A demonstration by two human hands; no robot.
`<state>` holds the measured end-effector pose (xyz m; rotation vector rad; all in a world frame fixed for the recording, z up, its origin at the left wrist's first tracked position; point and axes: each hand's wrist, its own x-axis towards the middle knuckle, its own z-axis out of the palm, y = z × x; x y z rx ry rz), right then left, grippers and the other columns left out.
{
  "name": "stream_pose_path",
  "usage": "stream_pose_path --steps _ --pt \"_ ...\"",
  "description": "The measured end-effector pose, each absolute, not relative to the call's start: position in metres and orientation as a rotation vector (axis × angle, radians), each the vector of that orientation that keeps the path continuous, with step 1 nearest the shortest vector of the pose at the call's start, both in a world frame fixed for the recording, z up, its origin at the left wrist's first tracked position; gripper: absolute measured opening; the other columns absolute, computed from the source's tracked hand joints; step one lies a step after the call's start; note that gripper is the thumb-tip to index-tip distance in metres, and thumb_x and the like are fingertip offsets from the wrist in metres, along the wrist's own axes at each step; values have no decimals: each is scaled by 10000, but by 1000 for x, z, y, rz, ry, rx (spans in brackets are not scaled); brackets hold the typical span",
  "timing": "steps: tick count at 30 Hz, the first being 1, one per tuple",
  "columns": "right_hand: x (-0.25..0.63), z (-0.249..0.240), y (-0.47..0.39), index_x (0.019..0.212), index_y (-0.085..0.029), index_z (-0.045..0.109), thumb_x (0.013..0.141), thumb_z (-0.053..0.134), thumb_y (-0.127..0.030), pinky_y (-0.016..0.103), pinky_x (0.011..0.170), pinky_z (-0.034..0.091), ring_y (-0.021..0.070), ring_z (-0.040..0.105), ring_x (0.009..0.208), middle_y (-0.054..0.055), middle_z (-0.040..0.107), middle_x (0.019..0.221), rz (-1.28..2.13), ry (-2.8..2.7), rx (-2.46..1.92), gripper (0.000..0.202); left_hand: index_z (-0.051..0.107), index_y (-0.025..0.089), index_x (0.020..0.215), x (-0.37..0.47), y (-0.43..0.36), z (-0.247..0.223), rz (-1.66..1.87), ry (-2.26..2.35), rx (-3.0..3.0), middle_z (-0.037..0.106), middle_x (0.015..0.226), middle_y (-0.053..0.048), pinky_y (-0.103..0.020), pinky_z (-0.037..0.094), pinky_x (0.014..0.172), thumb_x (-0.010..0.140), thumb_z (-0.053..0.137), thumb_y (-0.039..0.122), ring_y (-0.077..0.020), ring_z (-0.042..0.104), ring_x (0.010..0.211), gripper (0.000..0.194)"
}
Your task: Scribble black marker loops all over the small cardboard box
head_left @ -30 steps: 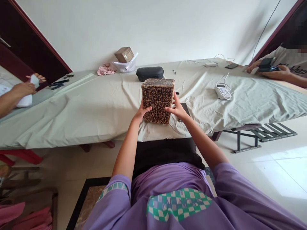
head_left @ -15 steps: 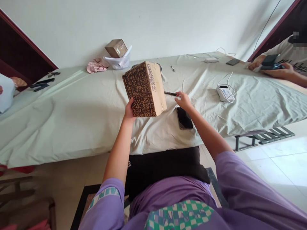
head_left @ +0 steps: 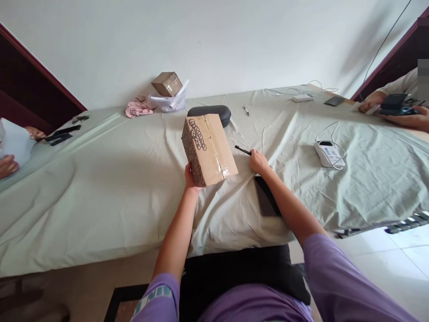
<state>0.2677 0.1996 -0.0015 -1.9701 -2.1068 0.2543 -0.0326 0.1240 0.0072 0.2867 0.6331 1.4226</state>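
Here, the left hand grips a scribbled cardboard box, tilted above its fingers; the right hand's fingers pinch a black pen's end, a smartphone lying near them.

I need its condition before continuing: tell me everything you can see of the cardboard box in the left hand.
The cardboard box is tan, with glossy tape along the seam of its broad face. Black looped scribbles mark that face's upper left; dense dark markings cover the left side. It is tilted, its lower left end in the grip of the left hand, partly hiding the black case. Contact with the cloth is unclear.
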Motion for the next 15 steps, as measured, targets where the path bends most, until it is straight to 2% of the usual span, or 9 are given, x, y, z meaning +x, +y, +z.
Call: stream_pose_path --steps 5,9,12,15 --pt "279 -6 203 1440 -127 459 1114 245 -254 486 959 534 394 709 1130 273 756 1241 365 -2012 -1887 411 807 217 1186 -29 116 2 1436 636 291 877 1100 -71 -509 539 1165 961 552 555 -361 705 1345 479" --pt "279 -7 205 1410 -140 448 1087 271 -277 517 983 539 378 712 1068 247 771 1195 479 -1913 -1778 393 801 225 1144 -29 114 -6 1417 672 363 872 1038 -64 -480 526 1180 922 598 581 -355 691 1368 466" --pt "277 -8 206 1339 -184 502 1044 347 -309 563 1107 482 369 672 1198 228 747 1307 550 -1754 -1672 356 790 260 1112 -31 115 -13 1393 698 402 871 1035 -32 -493 519 1185 910 613 625 -366 645 1430 453" --pt "278 -6 206 1262 -246 566 1004 412 -376 579 1173 432 359 598 1329 169 701 1395 580 -1583 -1580 328 779 257 1135 -32 115 -18 1407 728 482 869 1101 -56 -530 518 1183 863 659 708 -402 607 1476 541"
